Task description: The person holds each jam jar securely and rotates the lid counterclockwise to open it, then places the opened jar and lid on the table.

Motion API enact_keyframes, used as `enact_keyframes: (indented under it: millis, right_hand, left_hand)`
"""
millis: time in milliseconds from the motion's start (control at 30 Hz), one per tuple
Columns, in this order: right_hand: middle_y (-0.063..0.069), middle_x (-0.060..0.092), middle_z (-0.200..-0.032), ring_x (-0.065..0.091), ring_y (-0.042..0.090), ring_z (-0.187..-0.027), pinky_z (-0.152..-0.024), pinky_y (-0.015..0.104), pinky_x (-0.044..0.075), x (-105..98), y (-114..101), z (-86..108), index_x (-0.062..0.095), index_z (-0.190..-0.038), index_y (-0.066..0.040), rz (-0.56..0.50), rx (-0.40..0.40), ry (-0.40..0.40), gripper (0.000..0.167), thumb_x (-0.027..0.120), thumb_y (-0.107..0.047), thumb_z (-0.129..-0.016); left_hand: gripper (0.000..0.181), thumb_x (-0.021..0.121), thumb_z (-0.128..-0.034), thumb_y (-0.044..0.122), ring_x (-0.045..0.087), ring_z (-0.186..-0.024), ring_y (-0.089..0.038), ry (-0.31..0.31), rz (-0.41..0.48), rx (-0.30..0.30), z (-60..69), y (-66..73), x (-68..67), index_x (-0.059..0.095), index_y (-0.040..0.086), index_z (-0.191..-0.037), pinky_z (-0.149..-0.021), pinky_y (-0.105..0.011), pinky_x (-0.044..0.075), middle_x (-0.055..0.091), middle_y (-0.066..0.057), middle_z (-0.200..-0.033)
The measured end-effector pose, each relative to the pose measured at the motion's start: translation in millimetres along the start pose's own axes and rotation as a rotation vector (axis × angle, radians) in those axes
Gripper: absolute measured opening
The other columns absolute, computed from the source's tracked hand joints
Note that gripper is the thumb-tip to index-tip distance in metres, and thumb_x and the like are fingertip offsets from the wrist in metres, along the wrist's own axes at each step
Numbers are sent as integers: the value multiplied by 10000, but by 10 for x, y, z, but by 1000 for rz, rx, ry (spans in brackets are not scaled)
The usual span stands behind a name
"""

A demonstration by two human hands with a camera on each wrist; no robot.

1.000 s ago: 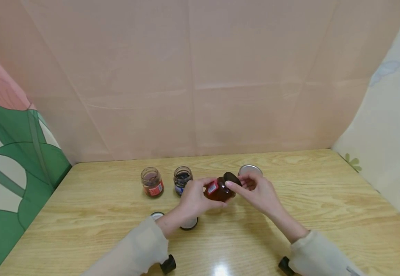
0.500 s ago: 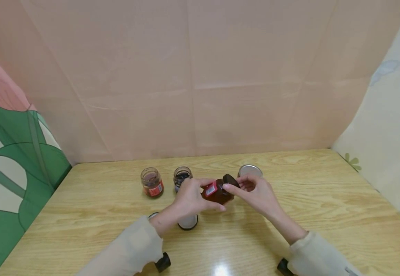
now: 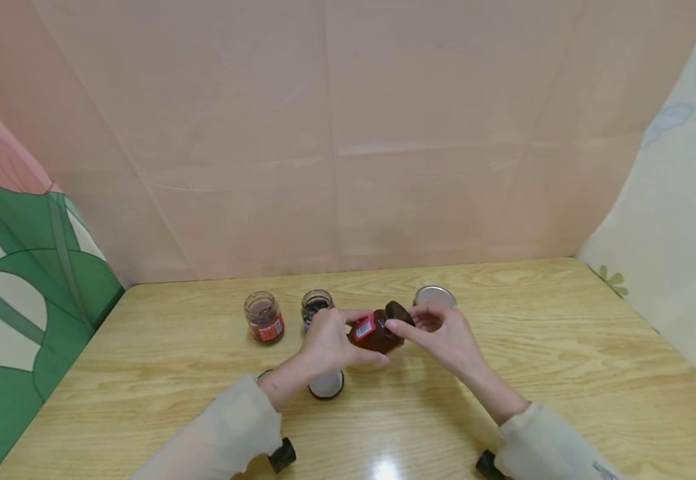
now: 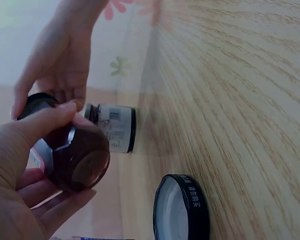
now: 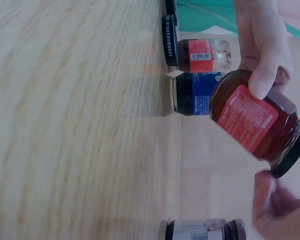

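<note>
Tilted above the table, a dark red jar [image 3: 375, 333] with a red label is gripped round its body by the left hand [image 3: 330, 341]. Its black lid [image 3: 400, 313] sits on the jar's mouth and points up to the right. The right hand [image 3: 451, 335] pinches that lid between thumb and fingers. In the right wrist view the jar's red label [image 5: 247, 119] and the black lid [image 5: 292, 150] show clearly. The left wrist view shows the jar's base [image 4: 90, 169], with the left hand [image 4: 20, 175] wrapped round it.
An uncapped jar with a red label [image 3: 265, 319] and an uncapped dark jar [image 3: 317, 307] stand at the back left. Behind the right hand is another jar [image 3: 435, 295] with a silvery top. Two lids lie near the left forearm, one white inside [image 3: 327, 385].
Both hands and the jar have shifted slightly to the left. The grip on jar and lid looks the same, and the lid is still on the jar.
</note>
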State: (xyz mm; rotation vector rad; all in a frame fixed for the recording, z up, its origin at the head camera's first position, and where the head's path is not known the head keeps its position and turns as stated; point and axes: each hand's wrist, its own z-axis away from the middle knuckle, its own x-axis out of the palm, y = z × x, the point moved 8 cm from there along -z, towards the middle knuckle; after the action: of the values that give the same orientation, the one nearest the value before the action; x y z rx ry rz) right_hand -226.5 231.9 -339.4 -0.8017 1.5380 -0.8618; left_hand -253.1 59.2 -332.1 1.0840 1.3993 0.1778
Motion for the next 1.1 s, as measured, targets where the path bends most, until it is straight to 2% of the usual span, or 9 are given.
enact_keyframes:
  millis: [67, 267, 333, 467, 633, 767, 900, 1000, 1100]
  right_hand:
    - [73, 671, -1001, 606, 135, -843, -741, 257, 497, 5, -18, 0, 662, -1088, -56, -24, -47, -22, 448, 789, -355, -779]
    - [139, 614, -1216, 610, 215, -1055, -903, 261, 487, 56, -186, 37, 574, -1297, -45, -147, -322, -168, 468, 712, -109, -854]
    - [158, 580, -1274, 592, 258, -1121, -937, 251, 468, 78, -196, 46, 539, -1342, -50, -167, -349, -209, 495, 688, -95, -871]
    - [158, 546, -1337, 551, 316, -1200, -970, 284, 451, 105, -168, 51, 518, -1370, -76, -177, -328, -241, 521, 687, -124, -880]
    - [118, 544, -1363, 551, 304, -1208, -975, 388, 464, 115, -148, 54, 469, -1411, -130, -156, -286, -222, 595, 711, -167, -869]
    - [97, 647, -1175, 628, 235, -1030, -858, 357, 519, 82, -132, 36, 525, -1344, -137, -45, -215, -120, 502, 681, -294, -893]
    - [63, 671, -955, 608, 168, -841, -714, 297, 495, 33, -110, 23, 615, -1163, -104, 62, -110, -23, 442, 671, -432, -872]
    - [48, 645, -837, 565, 159, -748, -631, 276, 454, 6, -102, 30, 624, -1026, -92, 116, -52, 17, 456, 702, -493, -823]
    - [43, 617, -769, 542, 159, -697, -590, 268, 428, -16, -109, 36, 610, -943, -86, 146, -31, 45, 468, 737, -507, -781]
  left_hand:
    - [628, 898, -607, 398, 629, -910, -124, -3, 14, -2, 5, -6, -2, 704, 152, -1151, -760, -269, 507, 727, 24, -1028]
    - [604, 892, -631, 363, 624, -888, -113, -10, 82, 6, 17, 0, -12, 698, 164, -1167, -745, -269, 512, 723, 37, -1057]
    - [599, 891, -636, 350, 636, -873, -119, -7, 98, 16, 20, 10, -12, 698, 156, -1168, -716, -250, 521, 722, 26, -1073]
    - [583, 891, -640, 329, 647, -864, -128, -4, 112, 30, 33, 27, -5, 700, 150, -1160, -685, -216, 518, 725, 17, -1068]
    - [571, 890, -647, 277, 682, -850, -166, -7, 162, 34, 46, 35, 12, 696, 116, -1159, -629, -183, 533, 720, -36, -1079]
    - [563, 891, -647, 276, 685, -873, -174, -6, 181, 30, 43, 36, 21, 699, 120, -1152, -623, -174, 534, 721, -37, -1075]
    - [561, 891, -648, 283, 678, -895, -172, -7, 185, 29, 41, 42, 24, 699, 128, -1152, -637, -180, 535, 720, -29, -1078]
    - [549, 891, -648, 297, 666, -885, -138, 7, 141, 42, 48, 57, 13, 705, 153, -1144, -673, -192, 526, 725, 10, -1062]
    - [542, 893, -639, 321, 650, -867, -104, 31, 84, 54, 51, 67, -4, 714, 180, -1130, -710, -209, 507, 731, 51, -1030]
